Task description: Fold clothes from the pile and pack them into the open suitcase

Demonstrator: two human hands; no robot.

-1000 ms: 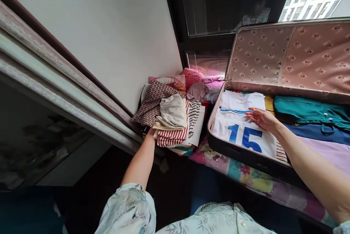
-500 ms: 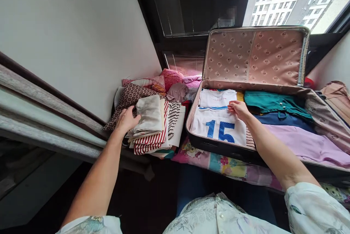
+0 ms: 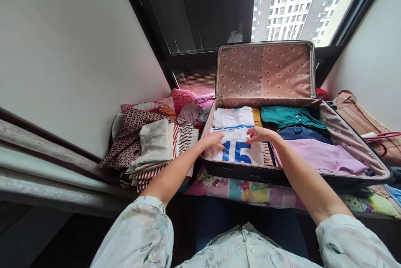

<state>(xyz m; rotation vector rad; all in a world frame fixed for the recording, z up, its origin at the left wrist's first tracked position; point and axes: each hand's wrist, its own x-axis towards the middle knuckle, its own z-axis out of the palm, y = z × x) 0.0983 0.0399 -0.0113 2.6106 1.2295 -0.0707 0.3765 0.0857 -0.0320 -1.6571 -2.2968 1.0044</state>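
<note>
An open suitcase [image 3: 255,173] holds folded clothes. At its near left lies a white jersey [image 3: 233,145] with a blue 15 on it. My left hand [image 3: 215,139] rests at the jersey's left side, fingers spread and thumb apart. Over the jersey's right side is my right hand [image 3: 259,134], with its fingers bent, apart and not closed on anything; whether the fingertips touch the cloth is hard to tell. Behind the jersey sits a folded white shirt [image 3: 233,116]. Green [image 3: 291,117] and lilac [image 3: 322,155] garments fill the right part.
Left of the suitcase stands a stack of folded clothes with a pale garment [image 3: 155,140] on top. A patterned cloth [image 3: 128,138] lies beside it against the wall. The suitcase lid [image 3: 266,72] leans up before the window. A pink bag [image 3: 360,113] is at the right.
My left hand has moved right, from the clothes stack to the jersey in the suitcase. My right hand stays by the jersey, slightly lower on it. The view has shifted to the right.
</note>
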